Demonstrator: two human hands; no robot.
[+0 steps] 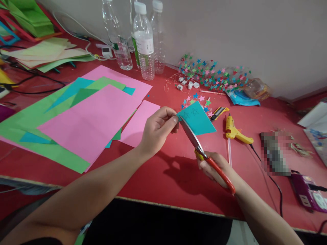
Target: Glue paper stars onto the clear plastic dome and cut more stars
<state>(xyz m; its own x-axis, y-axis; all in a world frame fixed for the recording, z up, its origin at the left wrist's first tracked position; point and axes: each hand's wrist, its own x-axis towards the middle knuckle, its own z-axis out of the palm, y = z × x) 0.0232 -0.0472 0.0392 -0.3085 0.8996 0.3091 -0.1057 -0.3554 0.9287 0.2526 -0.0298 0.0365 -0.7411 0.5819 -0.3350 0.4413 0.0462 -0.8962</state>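
Between thumb and fingers, my left hand [160,127] pinches the left corner of a blue paper piece [200,120] with star outlines drawn on it. Wrapped round the handles of red-handled scissors [219,173] is my right hand [217,166]. Their blades point up and left and meet the paper near my left fingertips; I cannot tell how far the edge is cut. Small loose paper stars [192,101] lie just behind the blue piece. A yellow box cutter [219,112] rests by its right corner.
Coloured paper sheets [89,119] cover the left of the red table [158,183]. Plastic bottles [144,51] stand at the back, near a star-filled clear bottle [214,73] lying down. At right are a yellow glue gun [235,131] with its cable and a purple power strip [309,192].
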